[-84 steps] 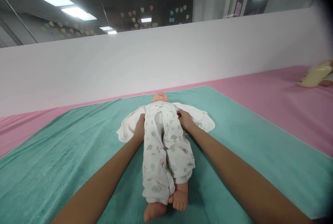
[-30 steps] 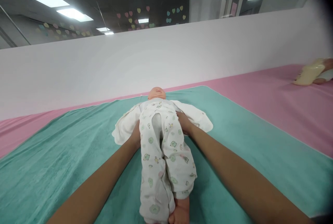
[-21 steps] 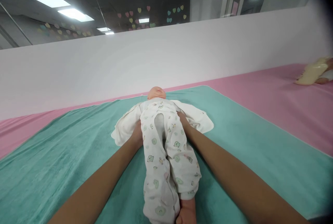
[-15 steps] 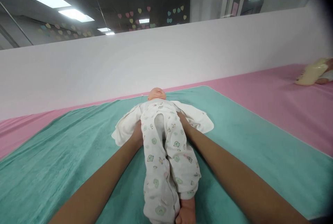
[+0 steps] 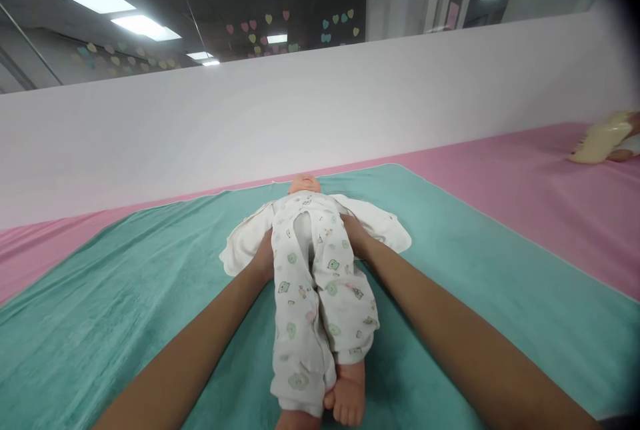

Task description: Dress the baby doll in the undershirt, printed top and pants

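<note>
Teal towel covers a pink sheet in the head view. A baby doll lies on its back on the towel, in a printed white sleepsuit, over a spread white cloth. The left hand and right hand press against either side of the doll's middle, fingers hidden, so whether the grip is closed cannot be told.

White, teal and pink before me
The white sleepsuit I handled bore small green animal prints; the towel was teal, the mat pink.
</note>
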### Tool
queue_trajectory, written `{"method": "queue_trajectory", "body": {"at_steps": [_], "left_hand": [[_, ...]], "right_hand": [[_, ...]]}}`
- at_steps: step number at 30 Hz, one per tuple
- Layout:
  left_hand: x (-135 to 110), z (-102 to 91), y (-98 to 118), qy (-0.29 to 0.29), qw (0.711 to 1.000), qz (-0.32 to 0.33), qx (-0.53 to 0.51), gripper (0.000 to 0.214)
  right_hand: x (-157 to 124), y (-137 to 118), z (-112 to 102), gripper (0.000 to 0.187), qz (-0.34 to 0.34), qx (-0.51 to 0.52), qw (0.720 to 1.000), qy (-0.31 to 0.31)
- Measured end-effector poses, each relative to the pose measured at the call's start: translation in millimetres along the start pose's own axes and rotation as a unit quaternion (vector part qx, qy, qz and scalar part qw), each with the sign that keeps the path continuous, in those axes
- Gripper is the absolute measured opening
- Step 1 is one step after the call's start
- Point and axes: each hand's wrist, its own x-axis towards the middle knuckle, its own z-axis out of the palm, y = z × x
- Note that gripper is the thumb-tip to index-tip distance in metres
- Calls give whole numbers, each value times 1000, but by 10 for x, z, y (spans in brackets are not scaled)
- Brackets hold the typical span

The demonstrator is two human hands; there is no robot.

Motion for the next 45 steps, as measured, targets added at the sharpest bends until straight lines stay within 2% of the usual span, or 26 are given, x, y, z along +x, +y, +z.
{"method": "queue_trajectory", "body": {"at_steps": [5,12,15,18,21,24,26,29,31,33,34,36,38,40,42,45], "left_hand": [[28,-23,-45,-12,1000,6,11,22],[-23,-34,50,0,999,-32,-8,12],[-21,-31,58,19,998,-51,-35,13],[44,-39,-27,35,996,-53,-55,17],[119,-65,-144,30,995,-43,-85,22],[81,-108,-199,23,997,-14,-77,26],[-63,-147,-181,30,999,2,-28,30],[-468,-200,-92,74,991,43,105,33],[-816,-202,-16,91,966,112,215,29],[-1154,-151,48,53,933,184,305,21],[-1300,-105,71,20,917,211,339,16],[-1520,17,90,-82,880,247,397,16],[-1641,144,78,-190,823,283,455,27],[-1689,242,47,-242,759,316,516,41],[-1700,299,15,-229,727,334,555,42],[-1702,330,-13,-190,731,327,567,37]], "right_hand": [[-8,-36,-29,25,-7,-7,1000,-10],[79,102,-5,35,29,130,990,-38],[86,130,0,36,13,174,984,-27],[62,98,-2,40,-10,188,982,-21],[12,19,-6,47,-18,143,990,-2],[-129,-76,-1,50,-15,10,999,50],[-323,-136,7,50,-30,-68,994,79],[-784,-224,-9,47,-109,-130,979,112],[-1156,-277,-56,32,-172,-189,961,111],[-1508,-311,-120,20,-185,-281,940,60],[-1659,-317,-150,20,-182,-329,926,22],[-1885,-309,-187,16,-180,-405,896,-33],[-2010,-289,-188,8,-189,-448,872,-56],[-2052,-274,-164,20,-200,-472,857,-59],[-2043,-270,-140,18,-211,-491,844,-54],[-2005,-277,-130,8,-231,-504,831,-40]]}}
